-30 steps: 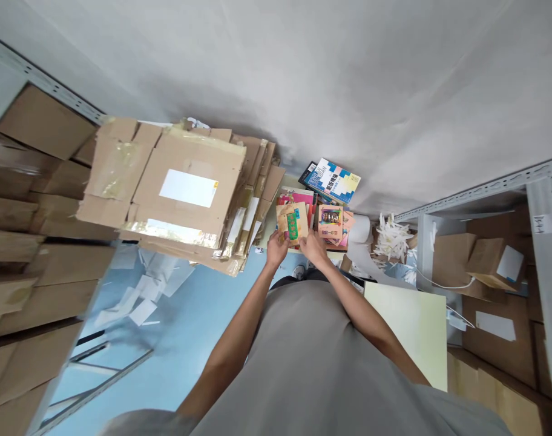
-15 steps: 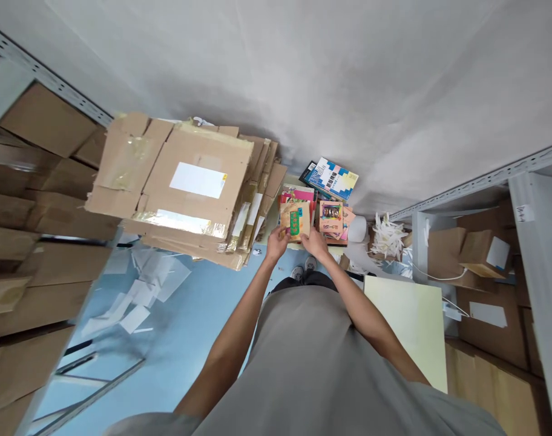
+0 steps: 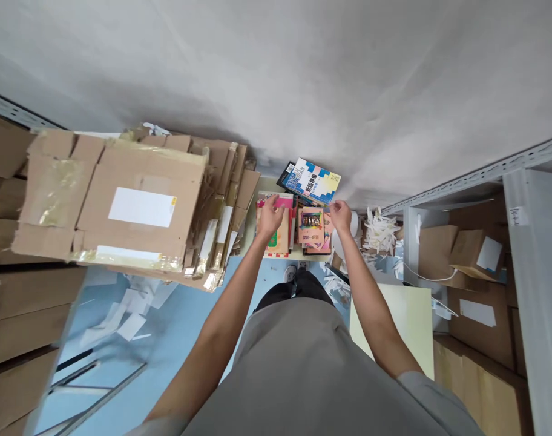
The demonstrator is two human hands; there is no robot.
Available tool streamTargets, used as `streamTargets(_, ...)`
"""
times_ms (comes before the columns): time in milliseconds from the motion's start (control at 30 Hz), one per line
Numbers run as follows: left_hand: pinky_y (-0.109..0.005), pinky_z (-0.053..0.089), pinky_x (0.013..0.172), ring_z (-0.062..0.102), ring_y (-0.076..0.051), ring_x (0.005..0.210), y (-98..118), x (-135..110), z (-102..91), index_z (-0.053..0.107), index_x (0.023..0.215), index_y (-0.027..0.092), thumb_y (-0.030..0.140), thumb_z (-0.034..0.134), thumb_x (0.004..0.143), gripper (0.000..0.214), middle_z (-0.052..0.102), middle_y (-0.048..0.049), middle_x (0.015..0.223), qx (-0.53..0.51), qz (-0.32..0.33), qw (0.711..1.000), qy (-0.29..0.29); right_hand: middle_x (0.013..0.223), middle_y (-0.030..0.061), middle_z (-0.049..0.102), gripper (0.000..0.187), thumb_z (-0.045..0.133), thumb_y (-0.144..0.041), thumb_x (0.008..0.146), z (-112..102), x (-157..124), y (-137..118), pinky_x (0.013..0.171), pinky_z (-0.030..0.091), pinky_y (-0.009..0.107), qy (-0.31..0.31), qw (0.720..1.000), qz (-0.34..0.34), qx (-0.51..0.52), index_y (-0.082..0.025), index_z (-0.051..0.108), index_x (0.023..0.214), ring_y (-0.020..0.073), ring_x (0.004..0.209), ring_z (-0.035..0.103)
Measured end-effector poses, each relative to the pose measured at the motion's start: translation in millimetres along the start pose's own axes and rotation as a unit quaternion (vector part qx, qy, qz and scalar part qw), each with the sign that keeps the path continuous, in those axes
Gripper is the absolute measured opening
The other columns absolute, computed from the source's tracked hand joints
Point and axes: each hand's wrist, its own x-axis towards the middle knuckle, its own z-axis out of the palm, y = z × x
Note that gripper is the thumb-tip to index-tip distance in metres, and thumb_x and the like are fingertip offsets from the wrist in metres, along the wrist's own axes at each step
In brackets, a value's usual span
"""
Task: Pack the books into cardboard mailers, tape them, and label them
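Observation:
My left hand hovers over the left pile of books, fingers apart and holding nothing. Partly covered by it is a tan book with a green panel, lying on a pink-red book. To the right, my right hand is raised with loosely bent, parted fingers, close to the lower right corner of a blue, white and yellow book. That book lies tilted on a dark one against the wall. Between my hands sits a stack of salmon-pink books with a colourful picture on top.
Flattened cardboard boxes are piled high at the left. A white roll and a heap of paper strips stand right of the books. Shelves of cartons line both sides. A pale yellow board is by my right arm.
My hands have let go of the tan book, which rests on the left pile. The left hand moved up over it; the right moved across toward the blue book. The view shifted slightly.

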Motion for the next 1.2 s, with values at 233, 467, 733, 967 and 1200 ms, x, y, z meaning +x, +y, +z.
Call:
streamTargets(233,-0.057,0.052,0.125,0.072,-0.041,0.136,31.5,90.6,55.1,0.072,0.140,0.006,0.019,0.069,0.094,0.047,0.074,-0.0290,0.146,0.088,-0.064,0.991,-0.084,0.096,0.0160,0.084,0.033,0.071,-0.048,0.094,29.4,79.3,15.7,0.093,0.061,0.039,-0.055,0.996,0.069,0.016,-0.017,0.079,0.099,0.0320,0.099,0.079)
streamTargets(467,-0.051,0.054,0.121,0.074,-0.039,0.134,58.8,83.9,53.2,0.073,0.147,0.015,0.026,0.068,0.104,0.044,0.077,-0.0238,0.144,0.157,-0.060,0.985,0.029,0.097,0.0120,0.082,0.037,0.070,-0.055,0.090,10.8,90.7,8.9,0.092,0.060,0.039,-0.039,0.994,0.005,0.101,-0.018,0.074,0.094,0.0281,0.094,0.076)
streamTargets(733,-0.044,0.063,0.108,0.075,-0.029,0.115,115.8,-7.0,-38.2,0.069,0.152,0.015,0.024,0.073,0.099,0.054,0.076,-0.0154,0.131,0.049,0.080,0.995,0.035,0.113,0.0112,0.084,0.053,0.083,-0.064,0.085,-53.8,2.6,-34.6,0.095,0.062,0.041,-0.065,0.952,-0.062,0.292,-0.020,0.076,0.113,0.0278,0.102,0.078)
streamTargets(967,-0.045,0.065,0.107,0.073,-0.028,0.122,120.1,-95.1,-172.7,0.067,0.155,0.024,0.024,0.066,0.098,0.057,0.071,-0.0123,0.133,0.046,0.087,0.995,0.033,0.106,0.0091,0.085,0.044,0.090,-0.062,0.086,-25.3,-117.8,-106.1,0.092,0.065,0.041,-0.152,0.932,-0.065,0.323,-0.024,0.077,0.103,0.0273,0.098,0.078)
streamTargets(1200,-0.049,0.063,0.111,0.074,-0.030,0.125,73.0,-106.2,-329.5,0.072,0.144,0.022,0.047,0.065,0.104,0.048,0.074,-0.0132,0.137,0.103,0.088,0.980,0.149,0.104,0.0076,0.085,0.044,0.088,-0.065,0.089,82.2,-224.6,-197.7,0.084,0.065,0.038,-0.220,0.914,-0.074,0.333,-0.026,0.076,0.104,0.0266,0.092,0.078)
